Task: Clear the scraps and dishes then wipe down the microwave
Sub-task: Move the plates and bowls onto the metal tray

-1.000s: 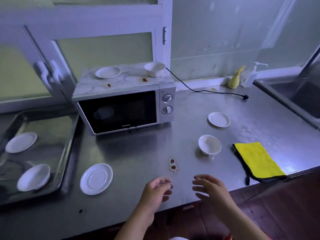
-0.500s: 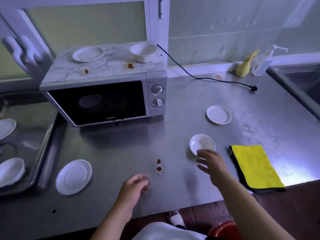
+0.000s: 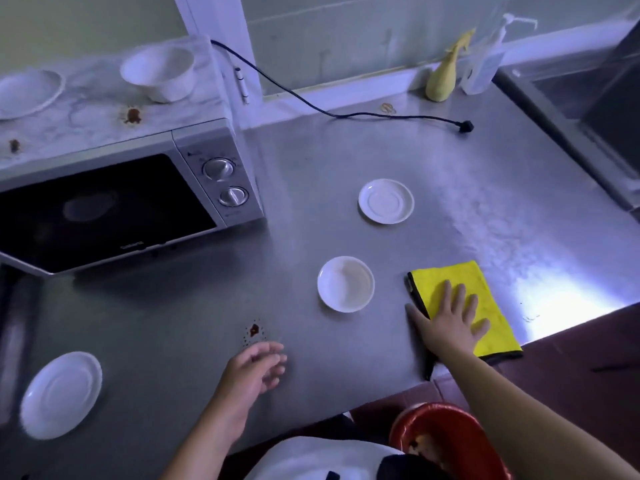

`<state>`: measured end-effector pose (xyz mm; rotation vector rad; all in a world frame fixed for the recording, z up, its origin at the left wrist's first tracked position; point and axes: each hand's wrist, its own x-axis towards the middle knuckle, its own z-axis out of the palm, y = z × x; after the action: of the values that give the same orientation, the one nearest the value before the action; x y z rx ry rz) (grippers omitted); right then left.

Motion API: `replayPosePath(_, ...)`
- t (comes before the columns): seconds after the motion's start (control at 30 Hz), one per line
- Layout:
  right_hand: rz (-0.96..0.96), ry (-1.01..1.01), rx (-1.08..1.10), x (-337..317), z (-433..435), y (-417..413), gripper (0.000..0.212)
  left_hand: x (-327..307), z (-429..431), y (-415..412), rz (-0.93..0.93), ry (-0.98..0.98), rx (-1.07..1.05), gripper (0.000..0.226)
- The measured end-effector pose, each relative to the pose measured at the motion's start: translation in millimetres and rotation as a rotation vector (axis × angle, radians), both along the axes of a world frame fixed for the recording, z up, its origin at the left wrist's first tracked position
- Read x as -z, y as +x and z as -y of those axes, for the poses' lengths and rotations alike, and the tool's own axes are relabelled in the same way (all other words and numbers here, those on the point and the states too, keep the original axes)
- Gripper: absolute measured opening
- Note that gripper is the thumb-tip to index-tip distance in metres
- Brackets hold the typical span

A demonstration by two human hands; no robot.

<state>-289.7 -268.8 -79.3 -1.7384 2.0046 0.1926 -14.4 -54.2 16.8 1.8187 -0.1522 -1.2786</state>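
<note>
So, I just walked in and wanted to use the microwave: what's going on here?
A person is cleaning up at the steel counter. Their right hand lies flat on the yellow cloth, while the left hand hovers empty beside a reddish sauce spot. Dishes are out: a small bowl, a far saucer and a near saucer sit on the counter; the microwave carries a larger bowl, a plate and brown stains on top.
</note>
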Motion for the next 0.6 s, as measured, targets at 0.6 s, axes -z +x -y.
replayPosePath(0.6,0.200,-0.219,0.046,-21,-8,35,0.071,-9,-5,23,0.031,-0.029,-0.004,0.016)
